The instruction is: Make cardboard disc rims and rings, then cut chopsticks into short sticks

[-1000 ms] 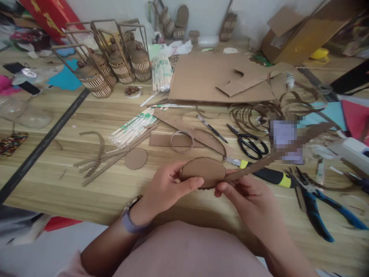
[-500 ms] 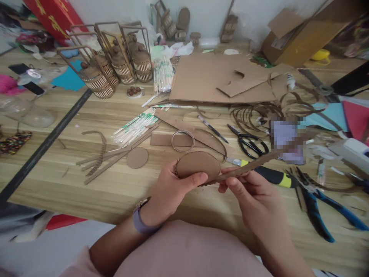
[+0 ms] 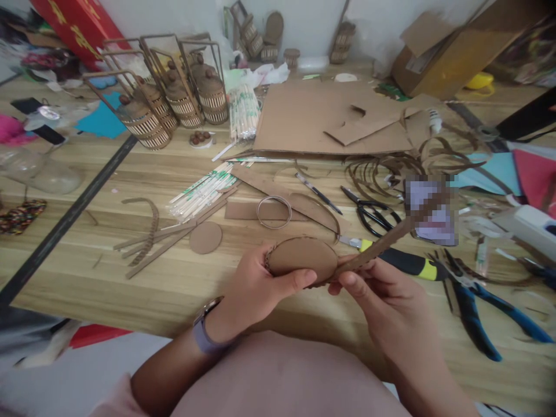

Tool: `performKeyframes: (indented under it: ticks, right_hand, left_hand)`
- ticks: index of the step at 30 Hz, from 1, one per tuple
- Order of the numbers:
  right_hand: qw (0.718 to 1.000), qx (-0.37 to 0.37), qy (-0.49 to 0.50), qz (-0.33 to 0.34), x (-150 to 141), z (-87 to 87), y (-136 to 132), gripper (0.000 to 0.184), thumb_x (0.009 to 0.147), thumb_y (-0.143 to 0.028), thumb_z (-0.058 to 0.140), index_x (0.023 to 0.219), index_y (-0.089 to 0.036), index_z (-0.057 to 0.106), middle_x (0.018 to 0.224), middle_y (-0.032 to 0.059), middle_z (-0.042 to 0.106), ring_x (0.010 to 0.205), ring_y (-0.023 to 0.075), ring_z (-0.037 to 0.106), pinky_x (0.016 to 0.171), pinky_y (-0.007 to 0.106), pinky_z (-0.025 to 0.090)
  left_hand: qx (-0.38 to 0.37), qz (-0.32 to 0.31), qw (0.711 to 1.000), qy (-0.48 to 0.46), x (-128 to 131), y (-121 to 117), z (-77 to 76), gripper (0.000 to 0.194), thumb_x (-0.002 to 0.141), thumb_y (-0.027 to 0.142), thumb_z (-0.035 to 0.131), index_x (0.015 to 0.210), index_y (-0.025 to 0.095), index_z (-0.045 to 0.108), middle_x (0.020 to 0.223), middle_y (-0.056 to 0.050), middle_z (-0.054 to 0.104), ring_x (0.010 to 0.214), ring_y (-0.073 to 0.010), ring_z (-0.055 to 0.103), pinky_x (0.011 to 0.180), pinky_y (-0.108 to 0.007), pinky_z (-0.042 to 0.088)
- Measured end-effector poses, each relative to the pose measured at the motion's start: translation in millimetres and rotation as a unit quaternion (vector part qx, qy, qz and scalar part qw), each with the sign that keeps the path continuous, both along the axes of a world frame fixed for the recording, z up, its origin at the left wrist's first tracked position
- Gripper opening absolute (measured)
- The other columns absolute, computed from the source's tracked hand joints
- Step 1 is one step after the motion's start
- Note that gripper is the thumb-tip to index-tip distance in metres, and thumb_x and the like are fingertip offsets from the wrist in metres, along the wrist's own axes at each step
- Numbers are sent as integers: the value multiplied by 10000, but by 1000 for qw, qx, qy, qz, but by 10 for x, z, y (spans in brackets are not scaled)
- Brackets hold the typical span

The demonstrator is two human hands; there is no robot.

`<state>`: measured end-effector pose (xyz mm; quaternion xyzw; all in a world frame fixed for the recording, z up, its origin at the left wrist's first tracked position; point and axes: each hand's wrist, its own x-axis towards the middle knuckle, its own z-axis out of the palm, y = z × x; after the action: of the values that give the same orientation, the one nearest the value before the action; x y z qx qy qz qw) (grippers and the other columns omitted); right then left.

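My left hand [image 3: 260, 286] is closed around a round cardboard disc [image 3: 302, 256], its thumb lying along the near rim. Pinched between the fingers of my right hand [image 3: 382, 298] is a narrow cardboard strip [image 3: 391, 234] with a ridged edge. The strip meets the disc's right rim, and its free end slants up to the right. Ridged cardboard also runs along part of the disc's edge. Just beyond the disc lie a round ring [image 3: 274, 211] and a flat cardboard piece [image 3: 243, 209]. A smaller cardboard disc [image 3: 205, 237] rests left of my left hand.
Pliers [image 3: 473, 307], a yellow-black utility knife [image 3: 403, 262] and black scissors [image 3: 376, 214] lie at right. Wrapped sticks [image 3: 202, 191] and loose strips [image 3: 160, 243] are at left. Small lidded containers with handles [image 3: 145, 124] stand behind, beside a large cardboard sheet [image 3: 304, 119].
The disc has turned and tilted slightly in my left hand. The strip now slants more steeply, and its contact with the disc has shifted to the right rim.
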<state>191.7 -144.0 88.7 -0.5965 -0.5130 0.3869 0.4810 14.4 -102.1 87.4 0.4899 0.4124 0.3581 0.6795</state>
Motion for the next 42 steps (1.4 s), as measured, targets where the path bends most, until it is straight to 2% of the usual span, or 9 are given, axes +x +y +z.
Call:
performKeyframes:
  ticks: [7,16,21,25,29,32,35,42]
  right_hand:
    - [1000,-8,-16,12,36,-30,-16,360,804,-573,679,679,-236,679,590,8,662,557,152,627,518,237,502]
    - [996,-21,-69,50,87,-57,-51,308,840,-482,661,657,-235,666,628,5,658,601,156,614,556,251,478]
    - [993,-39,-81,82,122,-30,-60,284,842,-434,659,644,-232,661,621,0,649,597,150,598,553,245,467]
    - [993,-42,-84,76,97,-45,-45,305,839,-456,649,640,-225,652,611,5,649,586,153,599,545,247,472]
    - [991,-43,-85,96,54,-95,-54,288,863,-456,630,703,-220,672,651,13,673,628,160,625,577,252,492]
    - [992,-36,-74,92,52,-93,-64,293,847,-489,650,734,-221,680,667,17,684,633,164,634,583,261,506]
    - [998,-15,-42,55,70,-55,-50,304,804,-536,688,772,-234,688,686,14,701,633,166,650,583,266,525]
    - [999,-21,-3,49,56,-43,-26,268,791,-509,721,829,-244,715,769,23,745,703,177,703,636,274,575]
  left_hand:
    - [22,-35,999,4,-33,17,12,220,810,301,742,1013,220,765,997,-28,776,957,-224,713,836,-300,556]
    - [28,-72,996,42,-82,23,28,241,797,345,752,1019,252,759,934,0,770,867,-203,695,729,-265,532]
    - [26,-95,991,91,-101,52,37,252,772,371,757,981,229,746,904,-15,754,830,-215,674,710,-284,514]
    - [7,-47,991,123,-77,61,57,341,706,380,805,993,220,710,899,-10,734,831,-207,654,703,-272,500]
    - [-23,7,998,65,-33,43,57,312,673,385,836,882,213,680,739,40,666,698,-138,598,625,-216,458]
    - [-22,35,998,39,-17,26,50,253,686,368,828,808,205,679,705,53,639,657,-108,565,600,-192,438]
    - [-13,47,997,61,-17,15,65,236,685,357,824,785,197,681,691,50,627,644,-105,553,579,-188,424]
    - [-7,28,996,88,-12,-2,106,229,694,356,803,795,185,689,680,40,641,632,-115,564,570,-197,437]
